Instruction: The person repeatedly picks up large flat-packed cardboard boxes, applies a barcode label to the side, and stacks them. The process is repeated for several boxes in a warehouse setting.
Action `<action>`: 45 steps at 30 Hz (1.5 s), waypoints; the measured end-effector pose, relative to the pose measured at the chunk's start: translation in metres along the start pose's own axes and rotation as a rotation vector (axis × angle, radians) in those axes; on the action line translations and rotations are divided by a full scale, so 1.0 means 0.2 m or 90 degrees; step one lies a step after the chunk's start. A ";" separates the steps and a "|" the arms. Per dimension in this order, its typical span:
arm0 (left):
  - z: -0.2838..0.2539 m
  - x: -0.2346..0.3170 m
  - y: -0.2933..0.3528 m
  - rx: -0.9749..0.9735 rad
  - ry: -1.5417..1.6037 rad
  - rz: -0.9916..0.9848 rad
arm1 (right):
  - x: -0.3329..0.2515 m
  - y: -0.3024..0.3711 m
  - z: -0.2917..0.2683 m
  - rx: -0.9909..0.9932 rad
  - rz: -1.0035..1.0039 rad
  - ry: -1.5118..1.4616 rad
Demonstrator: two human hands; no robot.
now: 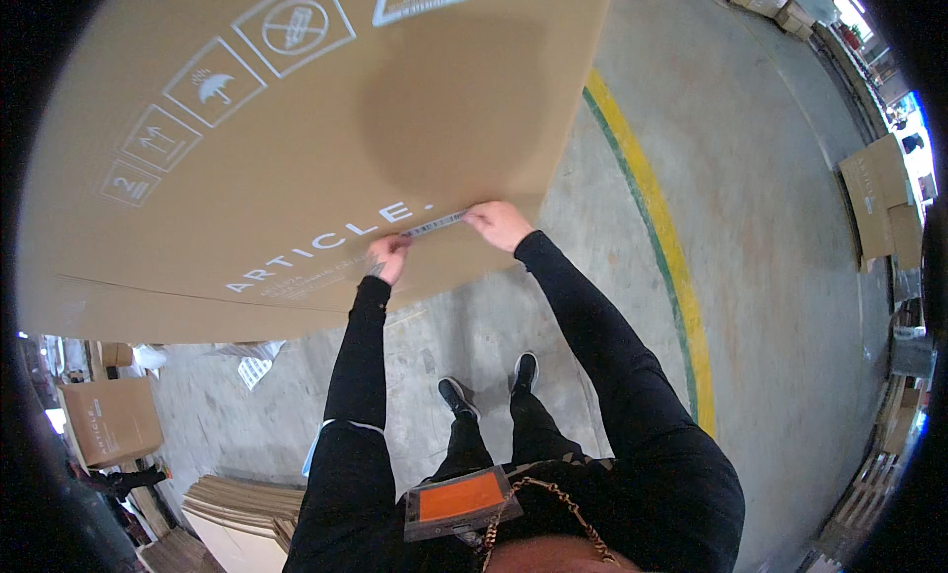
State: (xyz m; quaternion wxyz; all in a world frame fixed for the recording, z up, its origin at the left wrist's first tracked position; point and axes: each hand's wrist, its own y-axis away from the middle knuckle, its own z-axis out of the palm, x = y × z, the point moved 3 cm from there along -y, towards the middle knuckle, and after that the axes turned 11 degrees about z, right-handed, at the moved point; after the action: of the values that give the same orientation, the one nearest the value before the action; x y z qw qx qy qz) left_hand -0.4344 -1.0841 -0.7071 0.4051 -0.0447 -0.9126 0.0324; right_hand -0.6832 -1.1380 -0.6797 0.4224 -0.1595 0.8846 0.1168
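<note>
A large brown cardboard box [296, 178] with white printed symbols and lettering fills the upper left of the view. Against its face, near the lower edge, lies a narrow white barcode label [436, 224]. My left hand [388, 259] pinches the label's left end, fingertips close to the cardboard. At the other end, my right hand [500, 224] has its fingers closed on the label, near the box's right side. The strip is stretched straight between both hands, just under the large lettering. Whether it is fully stuck down I cannot tell.
A yellow and green floor line [657, 212] curves down the right. Another carton [879, 198] stands at the far right. At lower left are a smaller brown box [111, 420], a stack of flat cardboard [242, 502] and some plastic wrap with a white label [255, 368].
</note>
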 end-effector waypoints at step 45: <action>-0.57 0.74 2.86 -0.101 0.056 -0.519 | -0.92 1.16 -1.08 0.399 0.156 -0.061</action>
State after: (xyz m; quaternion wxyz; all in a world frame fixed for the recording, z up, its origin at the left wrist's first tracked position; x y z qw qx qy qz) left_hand -0.4175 -0.4965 -0.5770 0.4188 0.2875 -0.8370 -0.2033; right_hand -0.8160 -0.9631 -0.3851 0.4746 0.0912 0.8693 -0.1037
